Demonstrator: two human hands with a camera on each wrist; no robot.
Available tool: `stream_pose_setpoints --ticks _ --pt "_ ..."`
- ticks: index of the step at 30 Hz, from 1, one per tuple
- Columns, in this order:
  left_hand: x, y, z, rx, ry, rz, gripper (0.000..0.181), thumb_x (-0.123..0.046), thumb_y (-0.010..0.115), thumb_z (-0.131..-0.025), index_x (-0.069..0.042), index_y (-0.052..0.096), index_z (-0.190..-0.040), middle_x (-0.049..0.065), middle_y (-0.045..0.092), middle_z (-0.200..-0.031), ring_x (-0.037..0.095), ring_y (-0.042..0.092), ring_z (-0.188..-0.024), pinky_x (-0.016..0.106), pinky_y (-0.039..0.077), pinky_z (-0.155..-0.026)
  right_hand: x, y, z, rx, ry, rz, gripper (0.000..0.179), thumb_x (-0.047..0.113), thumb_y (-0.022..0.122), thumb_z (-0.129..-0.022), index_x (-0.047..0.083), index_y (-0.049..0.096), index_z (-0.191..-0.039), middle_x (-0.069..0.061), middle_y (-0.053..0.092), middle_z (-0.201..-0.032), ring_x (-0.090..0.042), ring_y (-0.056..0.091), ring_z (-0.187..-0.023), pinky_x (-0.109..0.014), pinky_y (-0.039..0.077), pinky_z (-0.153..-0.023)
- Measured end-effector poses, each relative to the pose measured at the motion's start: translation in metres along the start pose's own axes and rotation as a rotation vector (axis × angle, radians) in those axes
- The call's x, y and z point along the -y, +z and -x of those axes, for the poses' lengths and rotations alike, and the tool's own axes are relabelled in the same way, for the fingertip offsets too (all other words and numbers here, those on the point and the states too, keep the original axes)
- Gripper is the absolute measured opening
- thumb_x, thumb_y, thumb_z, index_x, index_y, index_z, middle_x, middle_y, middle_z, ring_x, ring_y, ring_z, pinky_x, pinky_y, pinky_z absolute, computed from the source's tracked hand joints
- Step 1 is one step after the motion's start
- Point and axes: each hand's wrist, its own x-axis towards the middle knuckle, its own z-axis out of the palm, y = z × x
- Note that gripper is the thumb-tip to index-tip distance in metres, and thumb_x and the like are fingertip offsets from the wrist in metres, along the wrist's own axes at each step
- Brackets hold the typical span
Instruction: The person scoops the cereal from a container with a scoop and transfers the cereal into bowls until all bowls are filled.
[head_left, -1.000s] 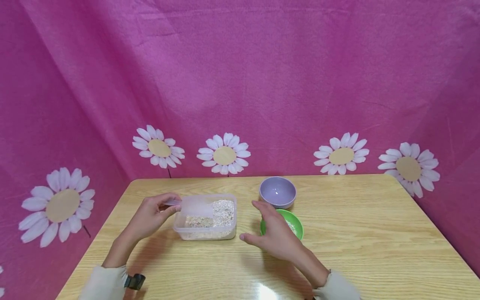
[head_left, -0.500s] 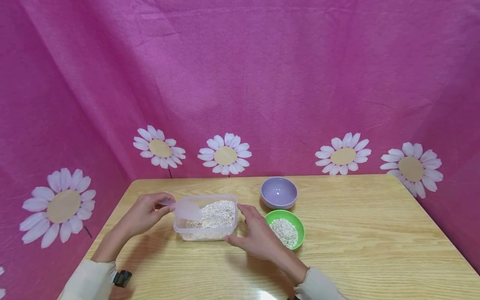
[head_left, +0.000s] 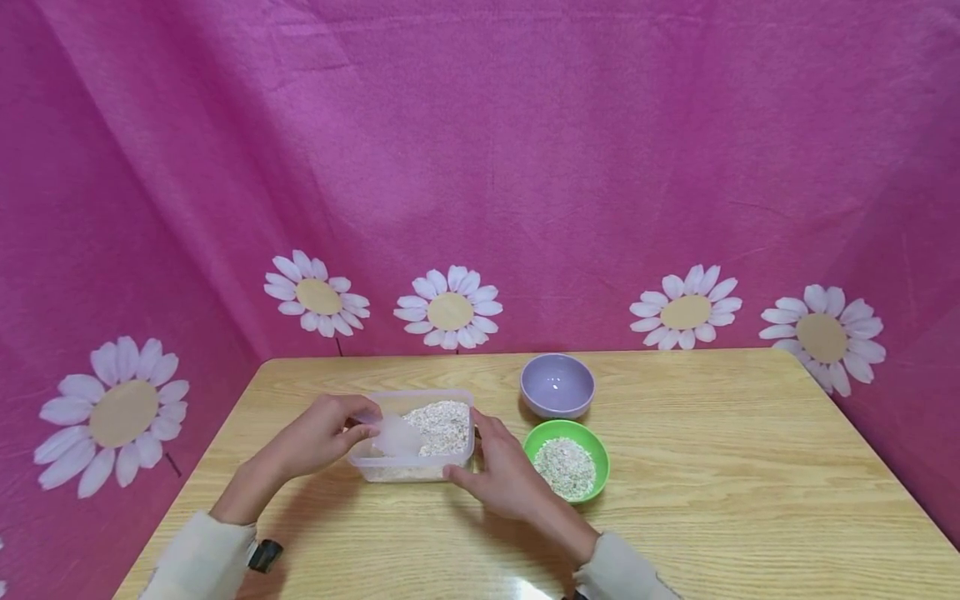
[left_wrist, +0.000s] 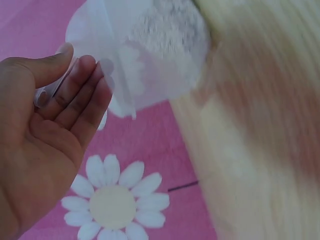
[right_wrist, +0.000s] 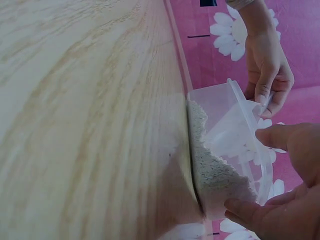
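A translucent plastic container holding pale oat-like flakes stands on the table. My left hand pinches the handle of a translucent plastic scoop at the container's left end. The scoop's blade is down inside the container, against the flakes. Seen from the left wrist, the thumb and fingers of that hand close on the thin handle. My right hand holds the container's right end, its thumb near the front corner and its fingers at the far side. In the right wrist view, its fingertips lie against the container wall.
A green bowl with flakes in it stands just right of my right hand. Behind it is a purple bowl with a bare inside. The wooden table ends at a pink curtain with daisies.
My right hand has moved left from over the green bowl onto the container's right end. The scoop's blade has turned and gone down and right into the flakes with my left hand.
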Motion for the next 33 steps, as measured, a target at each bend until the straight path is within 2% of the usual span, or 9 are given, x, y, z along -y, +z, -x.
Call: stream_pose_setpoints --ticks 4,9,12,16,22,28,33 --pt "-0.005 0.015 -0.002 0.001 -0.003 0.073 0.011 -0.007 0.075 -0.100 -0.002 0.076 -0.109 0.000 0.077 -0.097 0.001 0.062 -0.083 0.025 0.055 -0.075 -0.002 0.002 0.001 -0.014 -0.025 0.003 0.085 0.025 0.080 -0.096 -0.010 0.037 -0.160 -0.024 0.058 -0.148 -0.037 0.061 -0.133 -0.054 0.048 -0.117" --pt "-0.006 0.033 -0.003 -0.035 -0.070 0.144 0.009 -0.008 0.073 -0.101 -0.003 0.077 -0.109 0.002 0.077 -0.100 0.003 0.061 -0.084 0.024 0.055 -0.076 -0.002 0.005 0.001 -0.033 -0.029 -0.001 0.082 0.022 0.080 -0.096 -0.009 0.039 -0.160 -0.024 0.060 -0.147 -0.029 0.061 -0.125 -0.052 0.051 -0.113" --pt "-0.008 0.040 -0.004 -0.058 -0.095 0.169 0.007 -0.007 0.074 -0.101 -0.004 0.077 -0.107 0.002 0.075 -0.098 0.006 0.058 -0.083 0.023 0.053 -0.075 -0.002 0.005 0.001 -0.045 -0.025 -0.010 0.081 0.022 0.081 -0.095 -0.008 0.041 -0.159 -0.025 0.059 -0.149 -0.031 0.060 -0.132 -0.054 0.048 -0.116" --pt "-0.011 0.047 -0.008 -0.064 -0.082 0.181 0.005 -0.007 0.074 -0.100 -0.006 0.077 -0.104 0.000 0.073 -0.096 0.008 0.058 -0.084 0.023 0.052 -0.076 -0.002 0.004 0.001 -0.064 -0.028 -0.018 0.079 0.021 0.082 -0.094 -0.009 0.044 -0.156 -0.027 0.059 -0.149 -0.038 0.057 -0.139 -0.057 0.045 -0.119" --pt "-0.014 0.051 -0.009 -0.068 -0.117 0.186 0.004 -0.007 0.074 -0.100 -0.008 0.077 -0.103 -0.002 0.072 -0.096 0.008 0.059 -0.084 0.024 0.053 -0.079 -0.002 0.006 0.002 -0.031 0.009 -0.040 0.080 0.022 0.080 -0.096 -0.007 0.041 -0.159 -0.027 0.055 -0.153 -0.039 0.054 -0.144 -0.054 0.043 -0.121" --pt "-0.014 0.049 -0.010 -0.056 -0.119 0.183 0.005 -0.008 0.074 -0.101 -0.009 0.077 -0.105 -0.002 0.073 -0.096 0.010 0.059 -0.085 0.025 0.053 -0.079 -0.002 0.004 0.002 -0.038 -0.008 -0.044 0.080 0.020 0.081 -0.096 -0.008 0.041 -0.158 -0.027 0.057 -0.150 -0.040 0.058 -0.141 -0.053 0.046 -0.118" --pt "-0.013 0.044 -0.008 -0.073 -0.158 0.196 0.008 -0.010 0.075 -0.100 -0.009 0.078 -0.108 0.000 0.075 -0.102 0.012 0.062 -0.088 0.025 0.055 -0.082 -0.002 0.002 0.002 -0.030 -0.015 -0.060 0.078 0.017 0.080 -0.096 -0.006 0.041 -0.159 -0.027 0.056 -0.150 -0.040 0.060 -0.140 -0.050 0.048 -0.117"
